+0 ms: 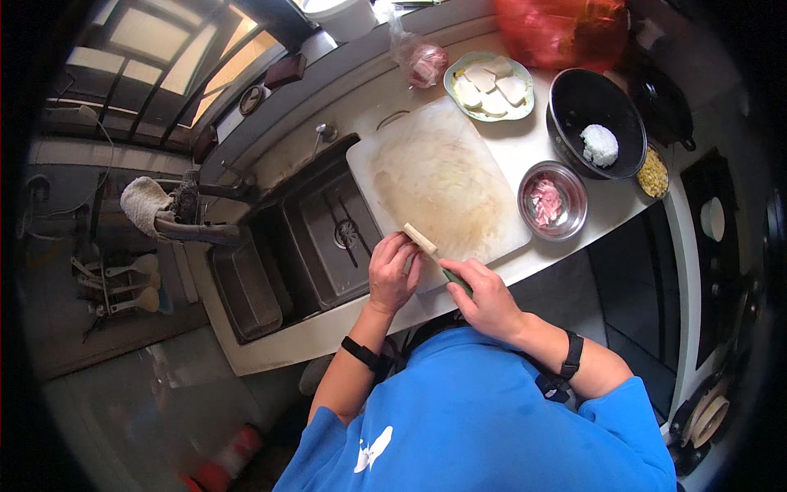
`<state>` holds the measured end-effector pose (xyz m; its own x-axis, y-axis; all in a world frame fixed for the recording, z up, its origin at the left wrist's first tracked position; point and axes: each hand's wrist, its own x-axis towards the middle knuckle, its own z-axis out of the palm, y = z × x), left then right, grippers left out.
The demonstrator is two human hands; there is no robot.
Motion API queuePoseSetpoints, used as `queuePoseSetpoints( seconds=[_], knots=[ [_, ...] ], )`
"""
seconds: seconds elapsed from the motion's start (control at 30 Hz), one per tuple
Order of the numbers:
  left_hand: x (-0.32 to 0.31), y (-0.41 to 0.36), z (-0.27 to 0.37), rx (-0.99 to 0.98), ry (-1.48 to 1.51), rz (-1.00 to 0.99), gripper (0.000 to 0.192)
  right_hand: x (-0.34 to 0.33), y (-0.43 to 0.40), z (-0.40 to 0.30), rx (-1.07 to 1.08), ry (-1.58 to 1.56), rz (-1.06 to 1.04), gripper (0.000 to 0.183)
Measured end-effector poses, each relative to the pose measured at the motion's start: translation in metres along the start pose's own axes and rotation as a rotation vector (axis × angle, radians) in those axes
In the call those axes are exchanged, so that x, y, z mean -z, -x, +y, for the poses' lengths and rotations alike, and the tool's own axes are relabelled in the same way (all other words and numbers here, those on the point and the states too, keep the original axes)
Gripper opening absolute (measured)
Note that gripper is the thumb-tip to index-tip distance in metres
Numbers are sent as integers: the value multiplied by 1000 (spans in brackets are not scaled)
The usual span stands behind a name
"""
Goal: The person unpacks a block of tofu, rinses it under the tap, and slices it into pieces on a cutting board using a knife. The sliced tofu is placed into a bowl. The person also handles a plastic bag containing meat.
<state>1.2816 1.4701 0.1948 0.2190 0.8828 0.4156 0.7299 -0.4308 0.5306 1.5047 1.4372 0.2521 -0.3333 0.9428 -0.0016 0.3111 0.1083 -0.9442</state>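
My right hand grips the green handle of a small kitchen tool, probably a knife. In line with the handle, a pale narrow strip points up and left; whether it is the blade or food against it is unclear. Beside that strip, my left hand has its fingers curled, touching or nearly touching it. Anything inside those fingers is hidden. Both hands are over the near left edge of a white, stained cutting board, which lies on the counter against the sink.
Left of the board is a dark double sink with a towel-draped faucet. Behind the board sits a plate of white slices. To the right stand a glass bowl with pink meat, a black pot with white food and a yellow-filled bowl.
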Motion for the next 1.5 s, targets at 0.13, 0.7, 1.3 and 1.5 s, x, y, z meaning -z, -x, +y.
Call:
queuePoseSetpoints(
  seconds=[0.13,0.7,1.3,1.5],
  knots=[
    [-2,-2,-4,-17,-4,-30,19,-4,3,2,-1,19,13,39],
    [-6,6,-8,-4,40,-3,18,-9,7,9,-10,23,-1,38],
    [11,-32,-12,-132,57,-198,29,-20,27,43,15,172,-24,44],
    [15,-85,-17,-231,80,-966,42,-4,17,32,55,342,-87,45]
  ],
)
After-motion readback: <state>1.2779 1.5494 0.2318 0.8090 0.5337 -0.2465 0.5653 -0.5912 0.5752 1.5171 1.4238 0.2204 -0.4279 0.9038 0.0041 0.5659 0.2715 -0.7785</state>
